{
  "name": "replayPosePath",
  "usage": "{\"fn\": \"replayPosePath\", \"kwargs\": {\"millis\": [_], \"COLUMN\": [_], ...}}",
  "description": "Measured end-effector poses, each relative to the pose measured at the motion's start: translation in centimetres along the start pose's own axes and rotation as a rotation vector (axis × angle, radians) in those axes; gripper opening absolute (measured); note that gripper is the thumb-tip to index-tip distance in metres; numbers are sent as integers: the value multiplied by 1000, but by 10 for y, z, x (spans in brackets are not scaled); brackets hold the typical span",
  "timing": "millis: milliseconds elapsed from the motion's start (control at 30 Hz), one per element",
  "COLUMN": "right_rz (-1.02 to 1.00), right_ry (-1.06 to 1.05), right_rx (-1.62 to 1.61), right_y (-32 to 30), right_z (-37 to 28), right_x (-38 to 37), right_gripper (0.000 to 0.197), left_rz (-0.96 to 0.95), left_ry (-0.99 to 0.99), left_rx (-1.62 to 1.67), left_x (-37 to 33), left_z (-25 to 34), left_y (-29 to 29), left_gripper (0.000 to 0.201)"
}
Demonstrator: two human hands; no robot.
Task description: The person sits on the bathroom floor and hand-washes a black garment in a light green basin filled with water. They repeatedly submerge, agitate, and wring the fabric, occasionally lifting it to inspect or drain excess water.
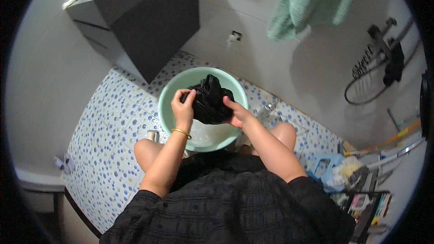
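Note:
A bunched, wet-looking black cloth (209,101) is held up over a pale green basin (163,104), with cloudy whitish water (208,134) in the bottom. My left hand (183,105) pinches the cloth's left side between thumb and fingers; a gold bangle (181,133) circles that wrist. On the other side, my right hand (237,112) grips the cloth with the thumb on top, its fingers partly hidden beneath. What kind of garment it is cannot be told from the bundle.
The basin stands on a tiled floor (117,122) with blue dots, between my knees. A dark cabinet (149,22) rises at far left. A green towel (312,4) and shower hose (368,101) hang on the wall. A blue basket (323,165) with cloths sits at right.

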State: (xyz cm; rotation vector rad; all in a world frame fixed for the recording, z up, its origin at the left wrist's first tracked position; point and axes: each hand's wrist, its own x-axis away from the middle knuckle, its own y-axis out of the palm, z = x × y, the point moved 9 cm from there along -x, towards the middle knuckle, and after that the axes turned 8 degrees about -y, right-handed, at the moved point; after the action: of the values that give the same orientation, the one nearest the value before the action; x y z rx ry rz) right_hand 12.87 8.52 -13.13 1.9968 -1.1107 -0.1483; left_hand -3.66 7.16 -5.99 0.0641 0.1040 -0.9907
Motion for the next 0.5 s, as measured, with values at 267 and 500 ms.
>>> {"fn": "replayPosePath", "kwargs": {"millis": [267,500], "right_rz": [95,12], "right_ry": [-474,-914], "right_rx": [-338,-407], "right_y": [-4,-46], "right_z": [-54,-121], "right_x": [40,178], "right_gripper": [49,53], "left_rz": [-329,-1064], "left_ry": [427,-171], "left_rx": [-150,345], "left_x": [4,89], "left_z": [102,123], "left_y": [73,192], "left_gripper": [46,57]}}
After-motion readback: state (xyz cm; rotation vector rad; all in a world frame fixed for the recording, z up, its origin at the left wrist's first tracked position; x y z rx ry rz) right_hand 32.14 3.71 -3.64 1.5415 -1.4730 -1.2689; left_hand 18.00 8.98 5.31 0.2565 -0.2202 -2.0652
